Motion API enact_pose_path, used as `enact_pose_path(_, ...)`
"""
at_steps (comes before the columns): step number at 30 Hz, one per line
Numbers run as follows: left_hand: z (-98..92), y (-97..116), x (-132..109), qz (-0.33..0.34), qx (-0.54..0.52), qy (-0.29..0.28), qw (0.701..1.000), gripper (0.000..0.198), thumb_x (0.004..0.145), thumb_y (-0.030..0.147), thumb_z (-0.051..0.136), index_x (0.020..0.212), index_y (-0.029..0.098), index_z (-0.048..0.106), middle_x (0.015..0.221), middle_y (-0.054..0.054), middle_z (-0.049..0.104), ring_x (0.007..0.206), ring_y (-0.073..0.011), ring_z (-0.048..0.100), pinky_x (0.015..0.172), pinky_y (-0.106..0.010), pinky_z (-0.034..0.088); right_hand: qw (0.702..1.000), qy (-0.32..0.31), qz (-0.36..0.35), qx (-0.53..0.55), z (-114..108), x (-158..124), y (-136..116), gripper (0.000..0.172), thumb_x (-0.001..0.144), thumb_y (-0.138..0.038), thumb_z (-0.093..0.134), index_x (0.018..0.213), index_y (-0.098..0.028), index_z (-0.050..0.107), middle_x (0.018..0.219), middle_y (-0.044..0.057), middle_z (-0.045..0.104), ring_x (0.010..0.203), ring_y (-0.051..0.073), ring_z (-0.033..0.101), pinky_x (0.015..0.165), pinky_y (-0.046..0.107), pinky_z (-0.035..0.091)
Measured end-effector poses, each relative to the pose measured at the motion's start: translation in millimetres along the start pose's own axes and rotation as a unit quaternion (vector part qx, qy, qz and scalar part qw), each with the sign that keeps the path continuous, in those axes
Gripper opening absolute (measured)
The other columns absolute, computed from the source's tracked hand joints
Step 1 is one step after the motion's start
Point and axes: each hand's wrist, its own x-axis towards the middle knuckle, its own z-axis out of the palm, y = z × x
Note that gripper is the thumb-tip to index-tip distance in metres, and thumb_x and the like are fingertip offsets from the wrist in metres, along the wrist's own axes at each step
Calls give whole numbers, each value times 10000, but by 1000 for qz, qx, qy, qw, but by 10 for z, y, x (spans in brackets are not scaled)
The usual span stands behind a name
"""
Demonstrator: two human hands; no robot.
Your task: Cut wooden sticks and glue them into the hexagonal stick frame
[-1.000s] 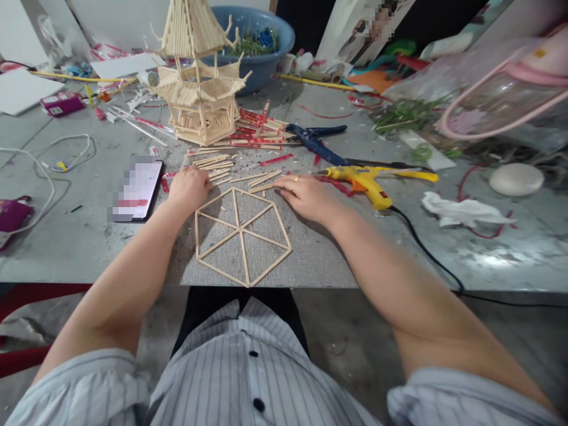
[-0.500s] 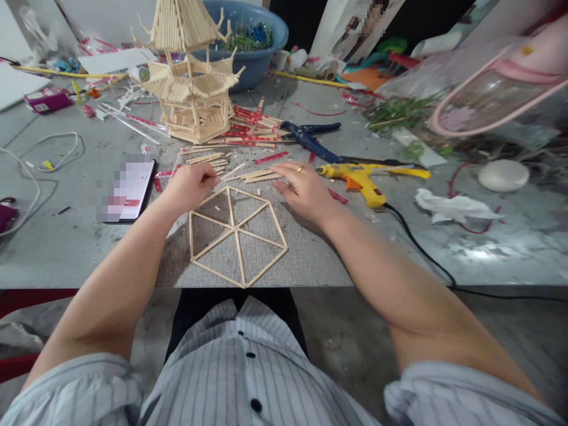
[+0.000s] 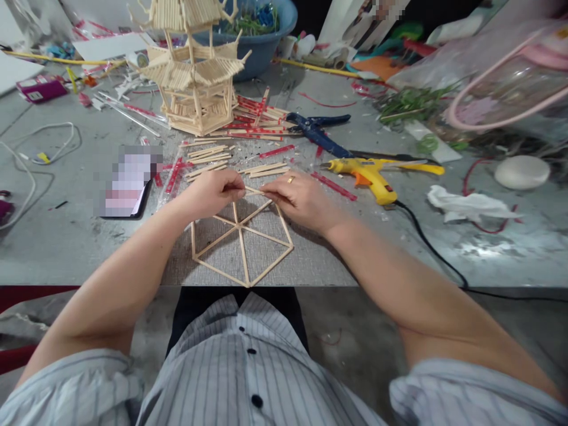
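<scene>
A flat hexagon frame of wooden sticks (image 3: 242, 251), with spokes meeting in its middle, lies on a grey mat (image 3: 306, 260) at the table's near edge. Above its far side my left hand (image 3: 213, 192) and my right hand (image 3: 299, 198) have come together. Both pinch the ends of one thin wooden stick (image 3: 252, 190) between fingertips. My right hand wears a ring. Loose wooden sticks (image 3: 208, 155) lie just beyond the hands.
A stick-built pagoda model (image 3: 193, 71) stands behind, with red-wrapped sticks (image 3: 255, 121) beside it. A yellow glue gun (image 3: 370, 174) with black cord and blue pliers (image 3: 317, 131) lie to the right. A phone (image 3: 126, 180) lies left. A blue basin (image 3: 261, 35) sits at the back.
My left hand picked up a stick from the loose pile and both hands moved together over the hexagon's far side, now holding that stick between them.
</scene>
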Motion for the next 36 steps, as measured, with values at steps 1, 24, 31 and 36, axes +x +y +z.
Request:
enact_pose_path(1, -9, -6, -2, -6, 23, 9, 1000, 218, 815, 302, 539, 854, 157, 698, 733, -18, 653, 667, -132, 550, 669, -252, 426, 1000, 1, 9, -4, -2, -5, 21, 394, 993, -414, 388, 1048, -215, 723, 982, 101, 752, 953, 258, 663, 872, 416, 486)
enact_pose_path(24, -137, -380, 58, -133, 165, 80, 974, 197, 798, 257, 537, 871, 222, 716, 910, -70, 740, 862, -235, 655, 789, -327, 479, 979, 59, 191, -39, 71, -60, 371, 268, 912, -373, 487, 979, -239, 709, 867, 78, 745, 773, 256, 666, 707, 386, 473)
enact_pose_path(31, -147, -353, 58, -133, 163, 69, 975, 216, 804, 240, 534, 894, 208, 728, 918, -79, 737, 880, -242, 661, 809, -332, 476, 978, 52, 203, -16, 51, -55, 366, 234, 881, -324, 501, 967, -218, 691, 920, 94, 751, 845, 274, 685, 764, 405, 491)
enact_pose_path(36, -148, -362, 58, -133, 174, 63, 974, 219, 816, 259, 524, 899, 214, 721, 931, -78, 735, 889, -240, 658, 813, -328, 474, 978, 52, 204, -9, 48, -47, 351, 236, 886, -298, 476, 971, -209, 677, 842, 84, 750, 805, 274, 686, 795, 418, 488)
